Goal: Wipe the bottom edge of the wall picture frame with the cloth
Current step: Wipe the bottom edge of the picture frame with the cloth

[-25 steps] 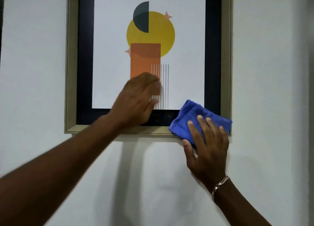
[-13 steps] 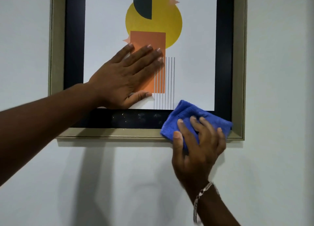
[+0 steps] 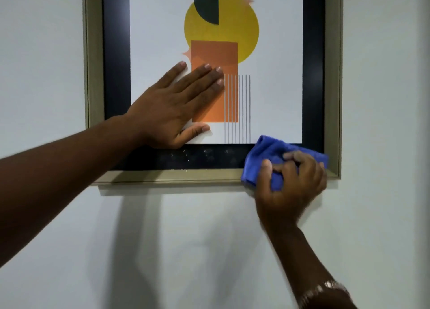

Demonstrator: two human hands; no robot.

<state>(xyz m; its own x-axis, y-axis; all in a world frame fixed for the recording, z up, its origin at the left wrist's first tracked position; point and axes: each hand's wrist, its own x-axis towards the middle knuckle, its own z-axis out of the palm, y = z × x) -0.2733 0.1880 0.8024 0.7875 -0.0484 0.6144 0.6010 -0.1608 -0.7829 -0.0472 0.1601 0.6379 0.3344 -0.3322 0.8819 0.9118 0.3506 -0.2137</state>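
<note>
The right hand [image 3: 290, 187] grips the blue cloth [image 3: 267, 153], fingers curled over it, and presses it against the bottom edge [image 3: 174, 176] of the picture frame [image 3: 93, 76], close to the right corner; the left hand [image 3: 172, 108] lies flat and open on the glass, holding nothing, seemingly steadying the frame on the wall [image 3: 41, 53]. Pale specks [image 3: 186, 151] show on the dark border left of the cloth; the bottom rail from the cloth to the left corner looks unwiped; so most of the edge appears left to do.
</note>
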